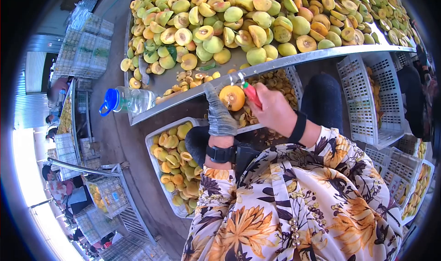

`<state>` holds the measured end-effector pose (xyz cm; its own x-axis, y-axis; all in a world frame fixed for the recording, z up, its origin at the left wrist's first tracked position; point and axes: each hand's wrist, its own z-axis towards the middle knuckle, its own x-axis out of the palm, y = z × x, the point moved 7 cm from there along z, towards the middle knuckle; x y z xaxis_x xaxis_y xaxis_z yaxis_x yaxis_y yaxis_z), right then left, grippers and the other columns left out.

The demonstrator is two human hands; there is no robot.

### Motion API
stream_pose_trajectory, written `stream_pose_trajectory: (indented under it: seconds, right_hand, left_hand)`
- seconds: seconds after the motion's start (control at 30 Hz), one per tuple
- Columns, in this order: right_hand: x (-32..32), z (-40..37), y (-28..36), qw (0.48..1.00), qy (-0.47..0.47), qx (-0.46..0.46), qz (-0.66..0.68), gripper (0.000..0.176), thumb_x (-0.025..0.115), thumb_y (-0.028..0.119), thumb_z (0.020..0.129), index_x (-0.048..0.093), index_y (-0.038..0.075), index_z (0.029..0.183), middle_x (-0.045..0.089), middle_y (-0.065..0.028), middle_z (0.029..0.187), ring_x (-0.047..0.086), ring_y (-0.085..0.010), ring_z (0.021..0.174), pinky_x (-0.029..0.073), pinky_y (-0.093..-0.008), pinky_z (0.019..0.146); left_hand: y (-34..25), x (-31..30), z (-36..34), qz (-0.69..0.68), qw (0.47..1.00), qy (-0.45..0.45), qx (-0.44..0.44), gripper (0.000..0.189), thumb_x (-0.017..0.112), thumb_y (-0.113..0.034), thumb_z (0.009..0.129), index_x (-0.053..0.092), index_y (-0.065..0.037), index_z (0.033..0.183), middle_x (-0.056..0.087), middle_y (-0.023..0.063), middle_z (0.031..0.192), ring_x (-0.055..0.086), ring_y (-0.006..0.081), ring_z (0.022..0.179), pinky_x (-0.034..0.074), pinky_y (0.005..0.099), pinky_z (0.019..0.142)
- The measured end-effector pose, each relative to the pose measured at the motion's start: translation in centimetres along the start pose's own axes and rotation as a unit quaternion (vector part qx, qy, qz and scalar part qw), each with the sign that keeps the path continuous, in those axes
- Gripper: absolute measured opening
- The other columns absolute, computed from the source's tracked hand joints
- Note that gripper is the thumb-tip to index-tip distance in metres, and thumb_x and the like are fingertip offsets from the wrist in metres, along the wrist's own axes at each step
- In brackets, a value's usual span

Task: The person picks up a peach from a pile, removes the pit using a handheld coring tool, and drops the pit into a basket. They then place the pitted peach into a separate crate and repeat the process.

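My left hand (219,112), in a grey glove, holds a peach half (232,98) with its cut face up, over the front edge of the metal table. A brown pit area shows in the middle of the flesh. My bare right hand (274,106) is closed around the red handle of a pitting knife (251,95) with a green collar. Its curved metal end sits just above the peach half's upper rim. Beneath both hands is a white crate (294,77) with pits and fruit scraps.
Halved peaches (211,31) are heaped on the metal table (197,99). A water bottle (133,100) with a blue cap lies at its left corner. By my left knee is a crate (154,162) full of peach halves. White crates (363,100) stand at right; people work far left.
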<state>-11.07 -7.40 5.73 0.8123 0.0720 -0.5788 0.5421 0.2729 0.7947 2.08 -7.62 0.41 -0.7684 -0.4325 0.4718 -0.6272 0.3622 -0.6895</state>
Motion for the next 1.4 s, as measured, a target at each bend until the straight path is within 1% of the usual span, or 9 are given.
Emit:
stream_pose_trajectory:
  seconds: [0.23, 0.33, 0.47, 0.6, 0.73, 0.97, 1.27, 1.33, 1.4]
  right_hand:
    - [1.1, 1.3, -1.2, 0.973, 0.187, 0.022, 0.132, 0.05, 0.071, 0.028, 0.074, 0.05, 0.0, 0.109, 0.059, -0.0126, 0.076, 0.056, -0.0184, 0.067, 0.046, -0.0284, 0.064]
    - [0.3, 2.2, 0.0, 0.976, 0.064, 0.003, 0.208, 0.048, 0.068, 0.03, 0.076, 0.051, 0.0, 0.11, 0.058, -0.0075, 0.07, 0.054, -0.0129, 0.058, 0.045, -0.0245, 0.054]
    - [3.7, 0.4, -2.2, 0.805, 0.053, 0.286, 0.517, 0.027, 0.059, 0.026, 0.085, 0.05, 0.005, 0.098, 0.049, -0.0001, 0.055, 0.039, -0.0057, 0.035, 0.031, -0.0207, 0.032]
    - [2.8, 0.2, -0.9, 0.976, 0.015, 0.11, 0.188, 0.023, 0.065, 0.019, 0.079, 0.055, 0.001, 0.091, 0.055, -0.006, 0.06, 0.053, -0.0121, 0.05, 0.042, -0.0268, 0.046]
    - [0.5, 0.8, -0.1, 0.991, -0.045, 0.008, 0.122, 0.03, 0.069, 0.016, 0.073, 0.056, 0.0, 0.094, 0.058, -0.0092, 0.065, 0.056, -0.0147, 0.056, 0.045, -0.0283, 0.056]
    - [1.6, 0.7, 1.1, 0.994, 0.056, -0.073, 0.059, 0.025, 0.065, 0.011, 0.069, 0.057, 0.006, 0.092, 0.058, -0.0155, 0.066, 0.058, -0.0333, 0.062, 0.046, -0.0354, 0.054]
    - [1.8, 0.5, 1.1, 0.995, 0.047, -0.09, 0.003, 0.02, 0.064, 0.015, 0.069, 0.053, 0.004, 0.081, 0.054, -0.0182, 0.057, 0.055, -0.0359, 0.055, 0.043, -0.0425, 0.051]
    - [2.2, -0.6, 2.2, 0.979, 0.145, -0.143, 0.025, 0.026, 0.063, 0.01, 0.068, 0.056, 0.004, 0.092, 0.056, -0.0185, 0.062, 0.056, -0.0348, 0.057, 0.044, -0.0394, 0.051]
    - [2.2, -1.3, 2.4, 0.977, 0.155, -0.135, 0.057, 0.026, 0.061, 0.01, 0.07, 0.055, 0.002, 0.094, 0.055, -0.0198, 0.061, 0.056, -0.0366, 0.058, 0.044, -0.0404, 0.052]
  left_hand:
    - [-1.0, 1.7, -0.2, 0.156, 0.964, 0.21, -0.037, 0.075, 0.028, -0.069, 0.08, 0.044, -0.01, 0.123, 0.056, 0.0093, 0.106, 0.058, 0.0197, 0.087, 0.052, 0.0312, 0.07]
    - [-2.5, 2.8, -1.0, 0.184, 0.954, 0.238, 0.007, 0.074, 0.028, -0.068, 0.081, 0.044, -0.009, 0.122, 0.056, 0.0093, 0.105, 0.058, 0.019, 0.085, 0.052, 0.0303, 0.068]
    - [-1.7, 1.6, -1.5, 0.115, 0.968, 0.171, 0.142, 0.055, 0.041, -0.053, 0.085, 0.046, -0.009, 0.118, 0.056, 0.0071, 0.099, 0.057, 0.0148, 0.074, 0.047, 0.0233, 0.05]
    - [-0.6, -1.3, 0.0, -0.014, 0.996, 0.028, 0.08, 0.054, 0.046, -0.055, 0.083, 0.051, -0.01, 0.113, 0.058, 0.0041, 0.096, 0.059, 0.0125, 0.073, 0.048, 0.022, 0.052]
    - [-0.2, -1.6, -0.5, 0.055, 0.996, 0.075, 0.001, 0.056, 0.043, -0.058, 0.082, 0.055, -0.008, 0.104, 0.06, 0.0042, 0.087, 0.06, 0.0148, 0.071, 0.049, 0.0235, 0.051]
    - [2.4, -2.4, 2.2, 0.003, 0.99, 0.141, 0.018, 0.051, 0.05, -0.05, 0.083, 0.051, -0.005, 0.108, 0.056, 0.0086, 0.101, 0.055, 0.0223, 0.094, 0.044, 0.0348, 0.087]
    - [1.9, -5.0, 3.9, 0.096, 0.974, 0.044, 0.202, 0.038, 0.048, -0.041, 0.087, 0.055, -0.005, 0.098, 0.058, 0.0041, 0.085, 0.058, 0.0175, 0.077, 0.049, 0.0291, 0.069]
    - [1.6, -1.8, 2.5, 0.007, 0.981, 0.195, 0.016, 0.048, 0.047, -0.046, 0.087, 0.054, -0.002, 0.103, 0.06, 0.0074, 0.088, 0.058, 0.0171, 0.074, 0.049, 0.0281, 0.068]
    - [0.5, -1.4, 1.6, 0.012, 0.99, 0.137, 0.009, 0.049, 0.045, -0.048, 0.086, 0.055, -0.002, 0.099, 0.061, 0.0075, 0.085, 0.058, 0.0167, 0.069, 0.049, 0.027, 0.061]
